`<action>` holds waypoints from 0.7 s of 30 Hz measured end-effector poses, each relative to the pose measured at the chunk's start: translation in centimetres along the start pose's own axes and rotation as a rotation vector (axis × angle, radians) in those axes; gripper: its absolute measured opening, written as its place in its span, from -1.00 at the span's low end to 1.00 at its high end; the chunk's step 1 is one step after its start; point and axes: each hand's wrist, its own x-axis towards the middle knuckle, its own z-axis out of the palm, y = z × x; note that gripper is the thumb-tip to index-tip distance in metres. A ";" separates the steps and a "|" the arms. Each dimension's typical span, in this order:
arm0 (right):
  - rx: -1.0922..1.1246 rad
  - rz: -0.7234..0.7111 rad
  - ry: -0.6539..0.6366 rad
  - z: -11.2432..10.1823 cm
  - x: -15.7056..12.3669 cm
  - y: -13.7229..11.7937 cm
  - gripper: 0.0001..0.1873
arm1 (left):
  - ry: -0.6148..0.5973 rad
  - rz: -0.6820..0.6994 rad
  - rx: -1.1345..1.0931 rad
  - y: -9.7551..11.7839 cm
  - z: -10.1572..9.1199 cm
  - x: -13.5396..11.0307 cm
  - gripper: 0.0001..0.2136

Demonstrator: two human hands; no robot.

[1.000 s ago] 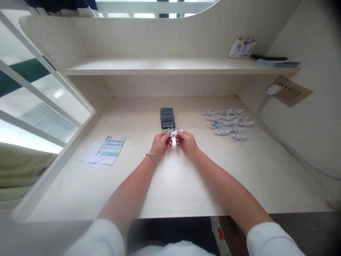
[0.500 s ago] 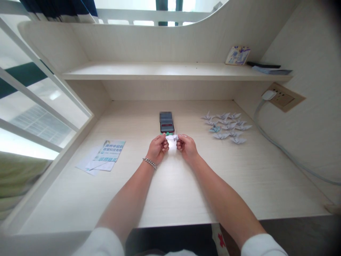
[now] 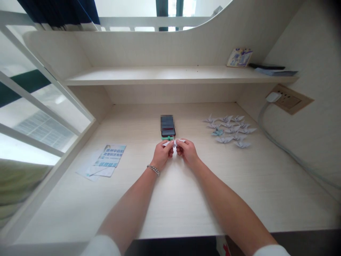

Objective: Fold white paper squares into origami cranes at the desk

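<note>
Between my two hands is a small white paper crane (image 3: 174,143), its wings pointing left and right. My left hand (image 3: 163,155), with a chain bracelet (image 3: 153,170) at the wrist, pinches the crane from the left. On the opposite side my right hand (image 3: 187,151) grips it with thumb and fingers. The fingers partly cover the folded paper. Just behind the hands a dark phone (image 3: 168,128) lies on the desk with a green piece (image 3: 167,138) at its near end. To the right sit several folded paper cranes (image 3: 231,130), mostly white, one of them bluish (image 3: 217,132).
Printed paper sheets (image 3: 110,156) lie at the left of the desk (image 3: 176,202). A shelf (image 3: 160,75) spans the back, holding a small colourful packet (image 3: 239,58) and flat items. At the right wall a grey cable (image 3: 287,156) runs down from a socket (image 3: 293,99).
My hands have come closer together around the crane, and its wings now spread more level. The whole view has shifted slightly, with the desk things appearing lower.
</note>
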 end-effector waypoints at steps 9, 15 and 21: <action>-0.058 -0.011 -0.003 0.2 0.1 0.1 -0.70 | -0.003 -0.026 -0.051 0.3 -0.2 -0.1 -0.70; -0.058 -0.025 0.004 -0.1 0.3 0.3 -0.73 | -0.011 -0.031 -0.063 -0.1 0.0 0.1 -0.72; -0.061 -0.002 -0.022 -0.4 0.8 0.9 -0.75 | -0.041 -0.027 -0.137 -0.8 0.0 0.4 -0.72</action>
